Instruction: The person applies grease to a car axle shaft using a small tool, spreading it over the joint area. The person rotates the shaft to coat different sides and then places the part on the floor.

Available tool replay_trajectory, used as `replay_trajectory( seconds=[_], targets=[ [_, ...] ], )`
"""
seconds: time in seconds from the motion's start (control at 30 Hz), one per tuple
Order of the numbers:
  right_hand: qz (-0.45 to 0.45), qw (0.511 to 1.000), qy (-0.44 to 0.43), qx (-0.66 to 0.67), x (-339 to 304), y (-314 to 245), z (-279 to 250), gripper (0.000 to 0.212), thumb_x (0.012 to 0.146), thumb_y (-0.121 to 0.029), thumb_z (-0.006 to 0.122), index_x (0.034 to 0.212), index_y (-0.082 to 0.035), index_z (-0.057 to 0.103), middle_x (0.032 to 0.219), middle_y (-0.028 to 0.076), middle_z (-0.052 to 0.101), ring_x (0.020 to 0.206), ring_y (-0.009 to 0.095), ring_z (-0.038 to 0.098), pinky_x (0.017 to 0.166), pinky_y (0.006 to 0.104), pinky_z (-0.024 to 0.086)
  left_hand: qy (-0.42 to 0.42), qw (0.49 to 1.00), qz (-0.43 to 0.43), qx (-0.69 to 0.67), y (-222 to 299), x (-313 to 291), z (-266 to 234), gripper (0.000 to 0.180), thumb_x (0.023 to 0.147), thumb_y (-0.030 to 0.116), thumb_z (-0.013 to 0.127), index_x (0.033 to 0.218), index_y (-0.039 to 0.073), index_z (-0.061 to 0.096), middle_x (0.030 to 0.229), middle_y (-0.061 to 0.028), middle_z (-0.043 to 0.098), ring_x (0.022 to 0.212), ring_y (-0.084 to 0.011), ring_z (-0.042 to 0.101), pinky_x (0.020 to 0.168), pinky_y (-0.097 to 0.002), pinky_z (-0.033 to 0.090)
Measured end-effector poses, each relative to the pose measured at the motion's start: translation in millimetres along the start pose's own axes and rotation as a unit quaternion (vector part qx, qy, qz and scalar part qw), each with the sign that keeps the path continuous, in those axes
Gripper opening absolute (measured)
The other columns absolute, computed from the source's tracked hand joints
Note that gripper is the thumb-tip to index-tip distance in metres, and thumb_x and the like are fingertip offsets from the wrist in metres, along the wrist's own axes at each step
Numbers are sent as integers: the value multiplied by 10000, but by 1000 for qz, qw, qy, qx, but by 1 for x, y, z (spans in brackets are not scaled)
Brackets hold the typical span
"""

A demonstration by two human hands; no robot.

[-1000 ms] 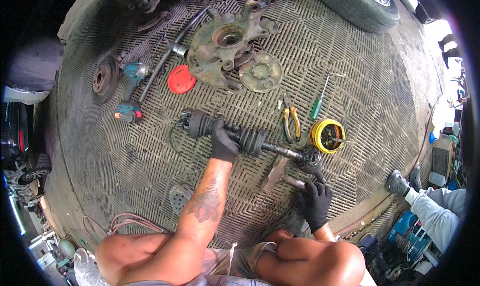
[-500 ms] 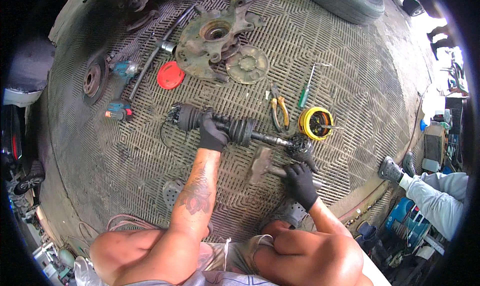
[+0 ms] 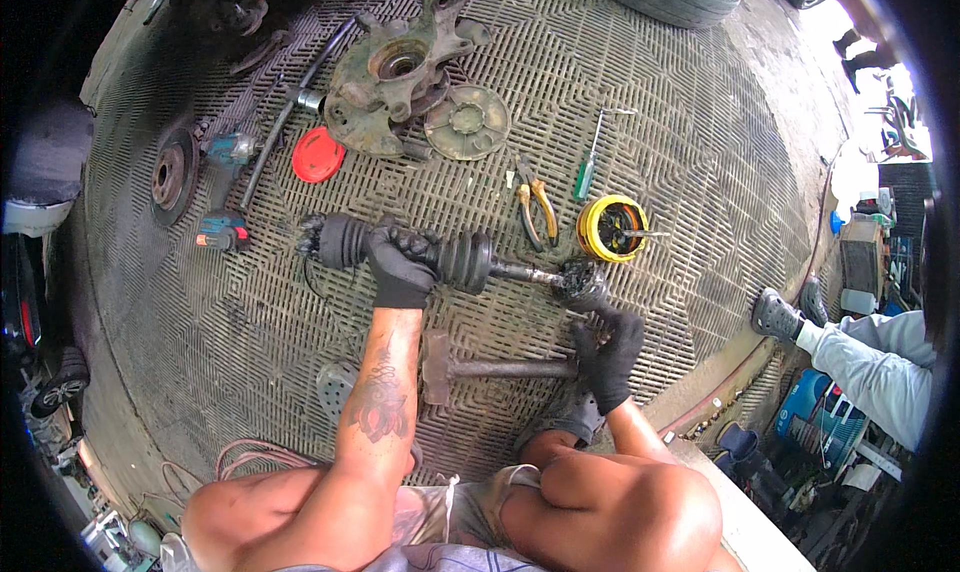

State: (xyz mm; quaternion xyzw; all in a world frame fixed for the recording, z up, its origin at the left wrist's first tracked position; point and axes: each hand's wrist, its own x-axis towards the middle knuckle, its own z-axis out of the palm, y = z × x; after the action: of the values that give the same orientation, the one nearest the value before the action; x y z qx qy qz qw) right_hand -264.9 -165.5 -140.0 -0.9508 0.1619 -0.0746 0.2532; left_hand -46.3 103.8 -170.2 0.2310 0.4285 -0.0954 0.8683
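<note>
My left hand [image 3: 400, 264], black-gloved, is wrapped round a greasy drive shaft [image 3: 525, 271] near its left end, between the ribbed rubber boots [image 3: 470, 262]. At the shaft's right end is a grease-covered joint [image 3: 582, 282] with its stub pointing toward me. Close to that stub, my gloved right hand [image 3: 608, 357] has its fingers curled. The handle of a heavy hammer [image 3: 512, 369] runs into this hand, which hides the handle's end. The hammer lies level, head to the left, in front of my knees.
Beyond the shaft are a yellow tub [image 3: 612, 229], pliers [image 3: 537, 207], a green-handled pick [image 3: 588, 167], a red lid [image 3: 318, 155], a steering knuckle [image 3: 390, 72], a cordless impact driver [image 3: 228, 187] and a brake disc [image 3: 172, 177]. Another person's grey-clad leg [image 3: 865, 357] extends at the right.
The hammer has turned level, its head moving left and away from the joint. My right hand now meets the handle's end and sits nearer the joint's stub. My left hand keeps its hold.
</note>
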Motion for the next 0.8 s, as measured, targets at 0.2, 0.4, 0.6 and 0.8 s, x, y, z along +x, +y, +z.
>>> replay_trajectory(
  seconds=[0.2, 0.4, 0.6, 0.8],
  targets=[
    [-22, 990, -127, 61, 31, 34, 18, 466, 758, -169, 797, 1180, -34, 654, 992, 152, 687, 953, 353, 636, 878, 456, 483, -160, 982, 54, 82, 13, -57, 55, 463, 1006, 318, 501, 600, 207, 308, 506, 40, 279, 433, -150, 226, 624, -357, 441],
    [-51, 947, -145, 282, 49, -47, 27, 420, 752, -100, 833, 1129, -18, 668, 1031, 144, 720, 919, 241, 687, 802, 375, 545, -297, 898, 165, 280, 46, -174, 147, 450, 1043, 253, 489, 613, 176, 382, 509, 33, 335, 436, -129, 361, 615, -339, 456],
    [-100, 904, -163, 383, 101, -106, 31, 724, 783, -190, 841, 1398, -14, 502, 1223, 208, 665, 1128, 318, 654, 964, 404, 511, -399, 808, 156, 405, 74, -208, 219, 208, 1019, 197, 593, 878, 45, 609, 526, 51, 421, 426, -42, 397, 406, -216, 314],
    [-212, 907, -242, 272, 125, -77, 18, 1057, 769, -203, 882, 1565, 17, 222, 1459, 221, 507, 1339, 283, 517, 1129, 402, 402, -415, 681, 308, 519, 82, -180, 205, 192, 1035, 203, 549, 1010, 32, 633, 627, 37, 496, 523, -54, 449, 494, -236, 375]
  ],
)
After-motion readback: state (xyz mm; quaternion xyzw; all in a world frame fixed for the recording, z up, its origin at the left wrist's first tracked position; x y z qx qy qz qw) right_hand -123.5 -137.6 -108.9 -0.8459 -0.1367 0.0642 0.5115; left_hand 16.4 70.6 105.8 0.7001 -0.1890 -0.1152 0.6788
